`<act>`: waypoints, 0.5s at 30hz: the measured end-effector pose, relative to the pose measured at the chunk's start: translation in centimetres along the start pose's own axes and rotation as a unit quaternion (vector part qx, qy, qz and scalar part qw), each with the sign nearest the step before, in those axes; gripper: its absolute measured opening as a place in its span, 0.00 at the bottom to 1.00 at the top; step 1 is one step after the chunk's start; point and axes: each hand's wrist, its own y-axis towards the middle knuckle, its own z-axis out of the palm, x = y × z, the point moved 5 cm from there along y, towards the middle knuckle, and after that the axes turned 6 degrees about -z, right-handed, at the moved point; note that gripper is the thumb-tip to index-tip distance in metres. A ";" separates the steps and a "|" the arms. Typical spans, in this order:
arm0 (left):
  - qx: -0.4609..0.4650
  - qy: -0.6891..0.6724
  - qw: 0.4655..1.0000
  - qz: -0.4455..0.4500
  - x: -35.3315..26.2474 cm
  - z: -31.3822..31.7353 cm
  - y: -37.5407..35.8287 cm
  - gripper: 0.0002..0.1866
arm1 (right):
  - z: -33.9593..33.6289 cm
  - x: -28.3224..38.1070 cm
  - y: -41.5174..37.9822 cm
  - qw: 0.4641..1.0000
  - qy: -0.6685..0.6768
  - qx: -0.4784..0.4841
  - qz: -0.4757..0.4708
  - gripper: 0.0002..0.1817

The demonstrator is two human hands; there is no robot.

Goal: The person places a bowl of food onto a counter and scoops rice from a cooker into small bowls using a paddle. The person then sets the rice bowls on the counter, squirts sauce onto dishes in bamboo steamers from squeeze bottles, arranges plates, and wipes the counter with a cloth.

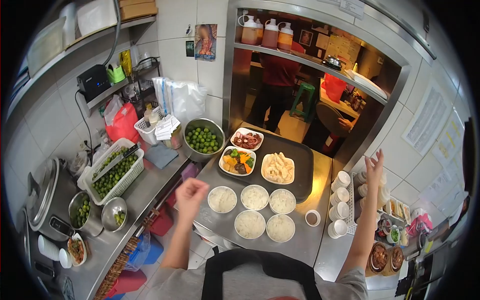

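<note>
My left hand (192, 196) is raised over the counter's left side with its fingers curled in, and nothing shows in it. The bowl of rice (222, 199) nearest to it is to its right, among several white rice bowls. My right hand (374, 164) reaches up by the tiled wall, fingers apart, holding nothing visible. Stacked white cups (341, 195) stand below and left of it. On a black tray (303, 170) at the window are dishes of meat with onion (247, 139), mixed vegetables (237, 161) and pale fried pieces (278, 168). A small cup of brown sauce (313, 217) sits right of the rice.
A metal bowl of green citrus (203, 140) stands left of the tray. Further left, a knife (115, 164) lies across a white basket (134, 172) of citrus. Two brown bowls of meat (386, 257) are at right. A person in red (280, 67) stands beyond the window.
</note>
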 end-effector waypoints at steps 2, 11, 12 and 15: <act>0.025 0.005 0.998 -0.059 -1.3 4.7 -0.3 0.04 | 0.4 6.7 -2.9 0.995 0.098 0.010 0.016 0.36; 0.438 -0.160 0.884 0.041 -3.6 22.2 -7.2 0.21 | 2.5 21.4 -19.9 0.935 0.344 0.079 0.016 0.36; 0.469 -0.188 0.860 0.073 -4.2 23.6 -8.4 0.24 | 2.4 21.1 -21.4 0.922 0.381 0.061 0.041 0.38; 0.492 -0.144 0.851 0.113 -3.9 26.1 -11.1 0.22 | 0.2 20.8 -23.7 0.917 0.389 -0.046 0.074 0.41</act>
